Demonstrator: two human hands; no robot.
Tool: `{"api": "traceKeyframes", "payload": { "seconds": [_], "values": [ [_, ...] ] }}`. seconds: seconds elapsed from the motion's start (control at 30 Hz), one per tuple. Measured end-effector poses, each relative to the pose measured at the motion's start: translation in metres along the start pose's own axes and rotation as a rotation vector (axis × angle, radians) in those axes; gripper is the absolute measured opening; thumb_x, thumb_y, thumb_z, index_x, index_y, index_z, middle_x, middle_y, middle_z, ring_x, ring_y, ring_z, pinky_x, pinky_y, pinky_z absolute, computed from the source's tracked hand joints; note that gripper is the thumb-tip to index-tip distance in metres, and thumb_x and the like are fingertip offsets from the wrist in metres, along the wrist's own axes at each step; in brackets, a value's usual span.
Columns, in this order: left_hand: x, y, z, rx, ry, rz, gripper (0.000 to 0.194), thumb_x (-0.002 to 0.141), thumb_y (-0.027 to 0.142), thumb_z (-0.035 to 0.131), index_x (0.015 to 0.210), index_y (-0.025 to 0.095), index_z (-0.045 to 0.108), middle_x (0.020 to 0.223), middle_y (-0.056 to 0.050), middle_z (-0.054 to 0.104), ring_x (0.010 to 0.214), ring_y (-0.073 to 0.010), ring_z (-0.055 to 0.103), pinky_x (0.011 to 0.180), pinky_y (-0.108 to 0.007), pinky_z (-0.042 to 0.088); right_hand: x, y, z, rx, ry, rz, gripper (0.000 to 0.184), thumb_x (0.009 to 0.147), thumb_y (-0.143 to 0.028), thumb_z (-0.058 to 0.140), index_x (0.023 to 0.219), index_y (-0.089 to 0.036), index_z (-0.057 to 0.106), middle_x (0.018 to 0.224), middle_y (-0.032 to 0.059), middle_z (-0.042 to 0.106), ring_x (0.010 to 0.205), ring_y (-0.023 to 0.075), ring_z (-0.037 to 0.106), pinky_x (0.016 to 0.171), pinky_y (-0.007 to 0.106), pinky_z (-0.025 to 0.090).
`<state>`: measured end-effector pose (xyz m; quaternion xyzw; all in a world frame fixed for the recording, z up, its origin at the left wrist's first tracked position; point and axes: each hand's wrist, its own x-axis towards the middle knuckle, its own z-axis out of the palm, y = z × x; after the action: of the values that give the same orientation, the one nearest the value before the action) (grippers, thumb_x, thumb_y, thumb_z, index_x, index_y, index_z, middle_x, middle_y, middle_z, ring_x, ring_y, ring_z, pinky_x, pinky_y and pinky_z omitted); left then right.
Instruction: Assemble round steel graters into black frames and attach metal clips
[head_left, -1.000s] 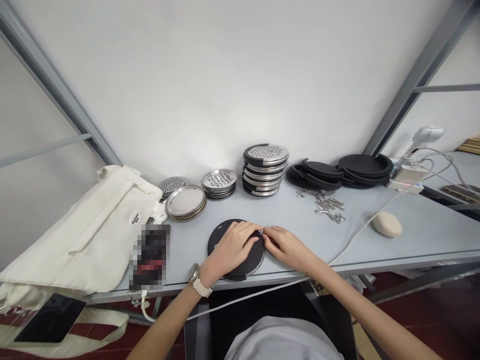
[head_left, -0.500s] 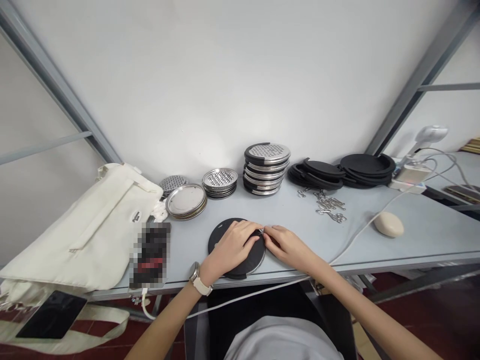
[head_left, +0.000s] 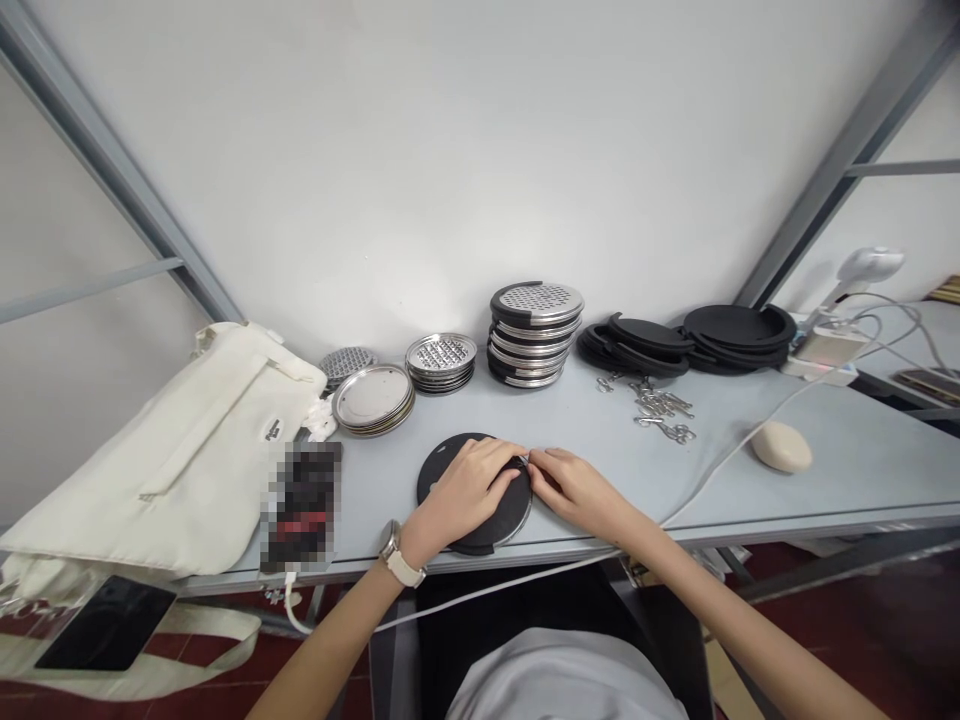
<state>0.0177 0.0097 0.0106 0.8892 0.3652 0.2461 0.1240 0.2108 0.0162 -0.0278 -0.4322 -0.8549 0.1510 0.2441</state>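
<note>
A flat round black disc (head_left: 510,514) lies near the front edge of the table, with a thin silvery rim showing at its right side. Across its top rests my left hand (head_left: 466,487), fingers and thumb curled together at the upper right edge and holding it. My right hand (head_left: 566,485) touches that same edge from the right, its thumb and fingers pinched. A small shiny bit shows between the two hands' fingertips, too little to name. Several metal hooks or clasps (head_left: 664,408) lie loose beyond my right hand.
Along the wall stand stacked grater discs in black holders (head_left: 536,340), metal grater plates (head_left: 440,362), plain metal discs (head_left: 373,398) and black round holders (head_left: 739,335). A cream bag (head_left: 172,450) lies left, a beige mouse-shaped object (head_left: 782,446) right. A white cable (head_left: 724,465) crosses the table.
Both hands stay at the disc's upper right edge, with only slight finger movement. The view has shifted a little.
</note>
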Motion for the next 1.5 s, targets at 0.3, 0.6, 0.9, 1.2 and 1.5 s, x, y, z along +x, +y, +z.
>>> {"api": "traceKeyframes", "payload": {
  "seconds": [0.3,0.6,0.9,1.2,1.5],
  "values": [
    [0.0007,0.0016,-0.0014,0.004,-0.002,0.002,0.025,0.095,0.019,0.041,0.117,0.022,0.053,0.11,-0.003,0.063,0.102,-0.0169,0.057,0.09,-0.034,0.041,0.0,-0.0004,0.0002,-0.013,-0.003,0.005,0.022,0.095,-0.022,0.035,0.095,-0.016,0.057,0.077,0.0057,0.061,0.071,0.0174,0.055,0.069,0.029,0.042],
    [0.0007,0.0018,-0.0014,-0.004,-0.001,0.002,0.026,0.095,0.019,0.04,0.117,0.022,0.053,0.111,-0.004,0.063,0.102,-0.018,0.056,0.09,-0.035,0.041,-0.0003,0.0004,0.0004,-0.002,0.012,-0.003,0.022,0.094,-0.021,0.037,0.095,-0.017,0.058,0.077,0.0054,0.061,0.07,0.0173,0.055,0.068,0.029,0.042],
    [0.0007,0.0024,-0.0024,-0.013,-0.009,-0.007,0.027,0.095,0.018,0.042,0.118,0.024,0.052,0.11,-0.002,0.062,0.101,-0.0174,0.055,0.09,-0.035,0.04,-0.0004,-0.0022,-0.0008,-0.014,0.006,-0.001,0.022,0.095,-0.021,0.035,0.095,-0.017,0.056,0.078,0.0053,0.061,0.071,0.0174,0.056,0.068,0.028,0.042],
    [-0.0002,0.002,-0.0026,-0.023,-0.005,-0.007,0.028,0.095,0.018,0.04,0.12,0.024,0.052,0.112,-0.003,0.062,0.102,-0.0188,0.055,0.091,-0.037,0.04,0.0005,-0.0031,-0.0007,-0.015,-0.012,0.013,0.022,0.095,-0.022,0.035,0.094,-0.016,0.056,0.077,0.0054,0.06,0.07,0.0172,0.056,0.068,0.028,0.041],
    [-0.0003,0.002,-0.0026,-0.047,-0.006,-0.015,0.028,0.095,0.019,0.041,0.12,0.025,0.053,0.112,-0.002,0.062,0.101,-0.0185,0.055,0.091,-0.036,0.04,0.0008,-0.002,-0.0005,-0.024,-0.005,0.005,0.023,0.095,-0.022,0.035,0.093,-0.016,0.056,0.078,0.0055,0.06,0.071,0.0173,0.055,0.068,0.028,0.041]
  ]
}}
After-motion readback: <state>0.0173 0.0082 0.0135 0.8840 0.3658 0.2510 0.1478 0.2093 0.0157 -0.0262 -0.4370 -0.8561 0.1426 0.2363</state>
